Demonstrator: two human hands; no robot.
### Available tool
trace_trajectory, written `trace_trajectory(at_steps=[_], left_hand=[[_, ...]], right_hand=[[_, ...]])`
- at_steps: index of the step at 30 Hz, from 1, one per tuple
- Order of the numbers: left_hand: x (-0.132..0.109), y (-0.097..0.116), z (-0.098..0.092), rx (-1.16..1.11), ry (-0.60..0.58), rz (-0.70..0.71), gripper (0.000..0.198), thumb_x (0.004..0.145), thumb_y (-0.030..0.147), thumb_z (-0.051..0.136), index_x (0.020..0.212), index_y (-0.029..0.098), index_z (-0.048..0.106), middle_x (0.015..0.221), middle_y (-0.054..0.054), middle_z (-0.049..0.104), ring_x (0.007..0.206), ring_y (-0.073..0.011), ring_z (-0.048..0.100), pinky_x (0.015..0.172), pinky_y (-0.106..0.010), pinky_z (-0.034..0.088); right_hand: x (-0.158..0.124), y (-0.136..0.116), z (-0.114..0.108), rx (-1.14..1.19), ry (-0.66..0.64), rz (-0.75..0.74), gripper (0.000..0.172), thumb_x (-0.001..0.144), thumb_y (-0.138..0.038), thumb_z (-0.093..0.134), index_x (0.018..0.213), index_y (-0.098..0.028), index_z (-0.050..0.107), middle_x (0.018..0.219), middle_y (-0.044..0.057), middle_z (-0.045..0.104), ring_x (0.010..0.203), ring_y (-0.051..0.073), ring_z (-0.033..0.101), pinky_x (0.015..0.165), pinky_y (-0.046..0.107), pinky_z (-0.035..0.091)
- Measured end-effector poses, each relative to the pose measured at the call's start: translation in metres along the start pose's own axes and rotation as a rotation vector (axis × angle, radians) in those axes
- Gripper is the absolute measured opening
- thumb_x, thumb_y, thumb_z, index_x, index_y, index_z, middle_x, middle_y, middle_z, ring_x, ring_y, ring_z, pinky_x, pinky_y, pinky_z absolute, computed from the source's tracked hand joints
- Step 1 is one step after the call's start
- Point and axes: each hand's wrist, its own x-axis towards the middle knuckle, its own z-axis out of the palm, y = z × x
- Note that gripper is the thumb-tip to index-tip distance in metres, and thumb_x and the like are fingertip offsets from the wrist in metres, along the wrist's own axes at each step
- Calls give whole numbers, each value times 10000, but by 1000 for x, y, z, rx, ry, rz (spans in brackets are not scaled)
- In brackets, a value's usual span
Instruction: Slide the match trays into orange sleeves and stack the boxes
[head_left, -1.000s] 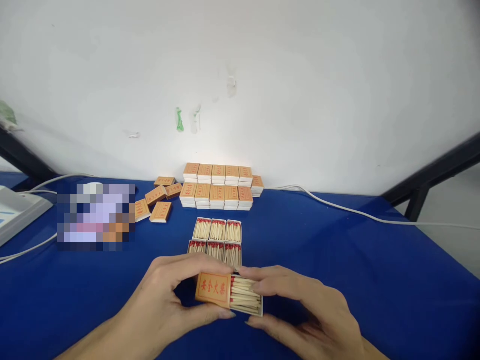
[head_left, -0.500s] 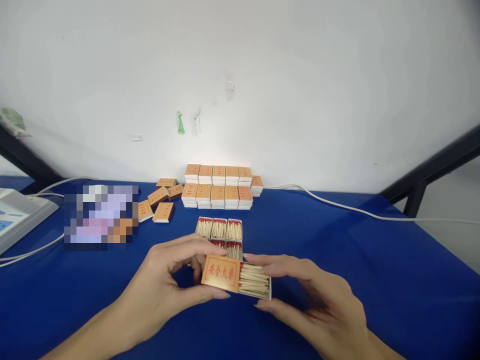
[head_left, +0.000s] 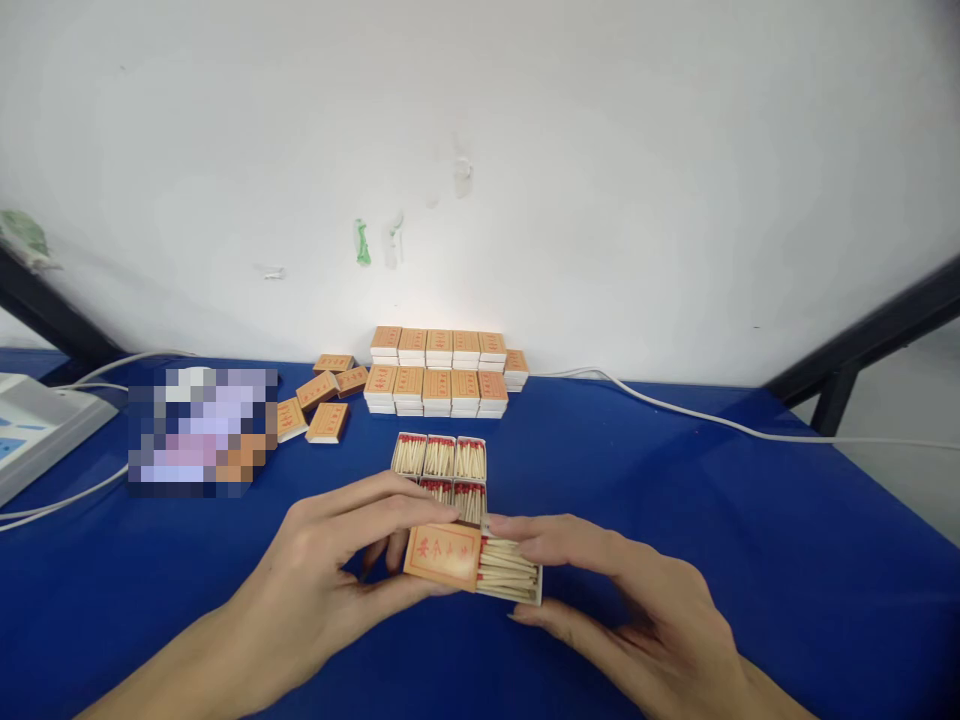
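Observation:
A matchbox [head_left: 442, 557] with an orange, red-lettered sleeve is held between my two hands, its tray slid partly out to the right. Red-tipped matches [head_left: 507, 568] fill the part of the tray that shows. My left hand [head_left: 330, 560] grips the sleeve, thumb below and fingers along the top edge. The tray's end is pinched between the thumb and fingers of my right hand [head_left: 630, 600]. Just beyond the held box, several open trays of matches [head_left: 439, 457] stand side by side on the blue table; my left fingers partly cover the nearer row.
Closed matchboxes [head_left: 437, 392] are stacked in two rows near the wall. Several loose matchboxes [head_left: 327, 423] lie left of them. A blurred-out item [head_left: 202, 428] and a white device [head_left: 45, 430] are at the far left. A white cable [head_left: 690, 420] runs along the right.
The held matchbox has shifted slightly down and its sleeve is tilted a little differently. Both hands keep their hold, and the tray is still partly out.

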Motion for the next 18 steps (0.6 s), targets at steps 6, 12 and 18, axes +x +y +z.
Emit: trace_trajectory(at_steps=[6,12,18], left_hand=[[0,1,1,-1,-22,-17,416,958,299,914,1344,367,773,1166,2,823,922,-156,809,722,-216,653],[0,1,5,-66,-2,-68,384,943,305,926,1300,367,801,1111,18,815,763,-103,732,635,-185,609],[-2,1,8,-95,28,-81,391,942,315,928,1308,383,809,1136,17,818,833,-118,760,686,-191,629]], right_hand=[[1,-2,-1,6,-9,0,405,1045,-216,820,1413,-287,668,1424,23,825,1268,180,817,1111,259,655],[1,-5,-3,9,-9,-10,397,1041,-218,827,1398,-277,664,1410,24,830,1257,171,820,1099,246,661],[2,-5,-4,-63,-17,-65,395,1040,-215,824,1408,-218,681,1355,61,850,1239,172,827,1098,229,656]])
